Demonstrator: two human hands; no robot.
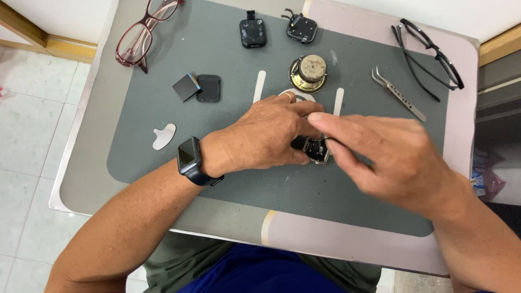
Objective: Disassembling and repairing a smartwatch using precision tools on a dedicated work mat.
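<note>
A small open watch case (pixel 317 150) with a metal rim sits near the middle of the grey mat (pixel 228 49), pinched under the fingers of the left hand (pixel 260 138), which closes on it from the left. The right hand (pixel 380 152) comes in from the right, fingertips narrowed and touching the case's right edge; both hands are equally close. Its long axis cannot be told, as the fingers cover most of it. Around it on the desk (pixel 461 59) lie two more watch bodies (pixel 253 32), two pairs of glasses (pixel 142 33), one round speaker (pixel 308 73), one pair of tweezers (pixel 396 92), and two dark square panels (pixel 198 88).
</note>
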